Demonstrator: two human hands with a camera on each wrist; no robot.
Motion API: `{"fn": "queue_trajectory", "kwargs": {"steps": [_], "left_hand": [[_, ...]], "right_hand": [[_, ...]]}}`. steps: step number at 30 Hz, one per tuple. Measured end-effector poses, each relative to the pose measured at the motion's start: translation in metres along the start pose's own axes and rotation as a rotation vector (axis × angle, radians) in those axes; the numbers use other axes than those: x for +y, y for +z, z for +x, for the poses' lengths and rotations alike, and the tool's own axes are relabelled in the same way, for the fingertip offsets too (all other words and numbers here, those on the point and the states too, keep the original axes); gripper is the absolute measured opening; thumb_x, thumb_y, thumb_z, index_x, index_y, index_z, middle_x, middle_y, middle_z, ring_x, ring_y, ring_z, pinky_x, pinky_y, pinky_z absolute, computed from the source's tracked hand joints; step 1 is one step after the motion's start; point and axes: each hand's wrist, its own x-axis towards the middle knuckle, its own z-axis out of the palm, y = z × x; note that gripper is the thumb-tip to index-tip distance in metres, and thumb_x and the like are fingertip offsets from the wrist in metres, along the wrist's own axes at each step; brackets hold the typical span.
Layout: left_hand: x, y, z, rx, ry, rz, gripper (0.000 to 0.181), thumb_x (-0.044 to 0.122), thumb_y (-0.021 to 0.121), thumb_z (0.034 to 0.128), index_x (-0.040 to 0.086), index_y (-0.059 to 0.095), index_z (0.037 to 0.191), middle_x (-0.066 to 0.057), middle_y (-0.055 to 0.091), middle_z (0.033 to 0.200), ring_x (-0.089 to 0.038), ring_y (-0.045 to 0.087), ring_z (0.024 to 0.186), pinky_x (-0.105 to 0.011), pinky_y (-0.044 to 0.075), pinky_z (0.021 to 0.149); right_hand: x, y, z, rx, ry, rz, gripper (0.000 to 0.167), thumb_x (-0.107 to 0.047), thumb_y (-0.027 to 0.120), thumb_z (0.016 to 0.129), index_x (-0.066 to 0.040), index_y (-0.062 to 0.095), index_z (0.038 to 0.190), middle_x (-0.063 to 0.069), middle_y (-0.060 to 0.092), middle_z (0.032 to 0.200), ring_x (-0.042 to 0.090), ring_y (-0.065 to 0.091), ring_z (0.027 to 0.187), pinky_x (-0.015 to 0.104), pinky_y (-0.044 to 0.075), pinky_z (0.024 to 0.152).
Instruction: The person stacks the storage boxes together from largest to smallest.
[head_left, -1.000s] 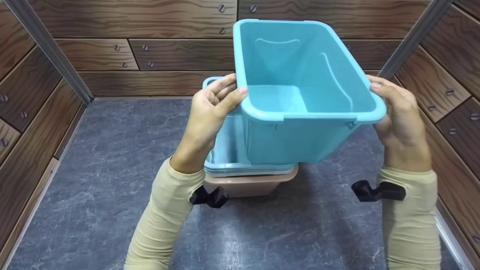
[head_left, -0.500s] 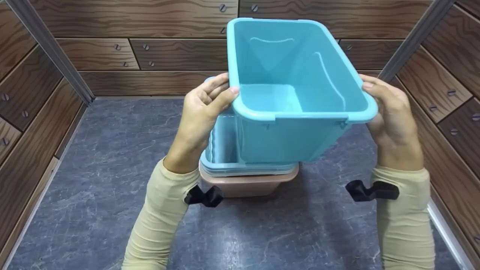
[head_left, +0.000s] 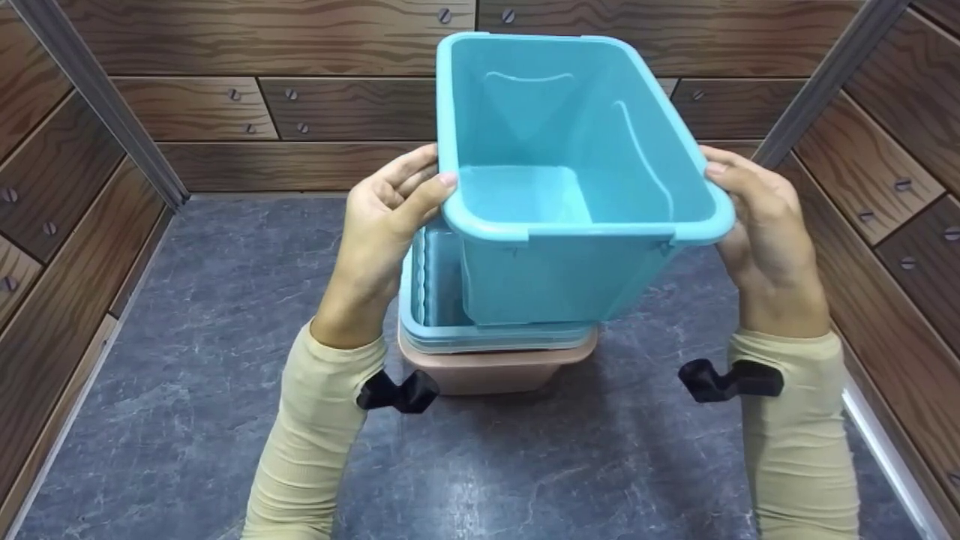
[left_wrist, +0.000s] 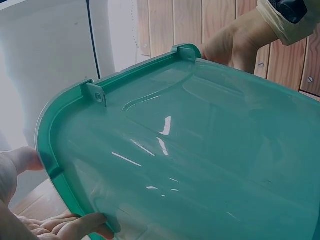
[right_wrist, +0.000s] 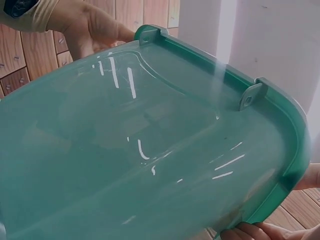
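Observation:
Both hands hold a turquoise plastic storage bin (head_left: pixel 562 277) by its rim, tilted so that its bare inside shows in the head view. My left hand (head_left: pixel 382 232) pinches the left rim, thumb on top and fingers underneath. On the right rim, my right hand (head_left: pixel 769 232) grips the same way. Below it, a light blue bin (head_left: pixel 407 300) sits nested in a pinkish-beige bin (head_left: pixel 487 373); the held bin hides much of both. Whether the held bin touches the stack, I cannot tell. Its outer wall (left_wrist: pixel 200 145) fills most of each wrist view.
The stack stands on a dark grey marbled surface (head_left: pixel 240 337). Wood-patterned panels (head_left: pixel 300 165) close off the back and both sides, with grey metal posts (head_left: pixel 105 112) at the corners. Black mounts (head_left: pixel 397 391) sit on the wrists over yellowish sleeves (head_left: pixel 315 450).
The turquoise bin and both hands have shifted left and very slightly up in the head view. Both grips look the same, and the stack below has stayed put.

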Motion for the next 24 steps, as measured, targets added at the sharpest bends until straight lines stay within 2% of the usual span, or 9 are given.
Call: {"fn": "queue_trajectory", "kwargs": {"steps": [9,16,24], "left_hand": [[0.001,-0.004,0.0,0.015,-0.008,0.002,0.05,0.004,0.058,0.0851,-0.009,0.05,0.133,-0.029,0.057,0.132,-0.016,0.066,0.105,-0.023,0.057,0.089],[0.003,-0.009,-0.001,0.016,-0.001,0.003,0.051,0.004,0.058,0.0848,-0.01,0.049,0.133,-0.03,0.056,0.133,-0.017,0.065,0.108,-0.024,0.056,0.092],[0.004,-0.014,-0.001,0.054,0.008,0.003,0.052,0.005,0.059,0.0831,-0.01,0.05,0.132,-0.03,0.056,0.132,-0.017,0.066,0.106,-0.024,0.057,0.09]], "right_hand": [[0.001,0.004,0.001,-0.001,0.013,-0.012,0.02,-0.001,0.052,0.092,0.004,0.069,0.102,0.009,0.071,0.09,0.014,0.067,0.08,0.021,0.057,0.072],[0.002,0.008,0.002,-0.009,0.02,-0.018,0.02,-0.001,0.053,0.092,0.004,0.069,0.102,0.008,0.071,0.088,0.014,0.068,0.077,0.02,0.058,0.07],[0.005,0.012,0.003,0.008,0.043,-0.082,0.02,-0.002,0.053,0.092,0.0,0.07,0.102,0.006,0.072,0.09,0.013,0.069,0.08,0.02,0.058,0.074]]}}
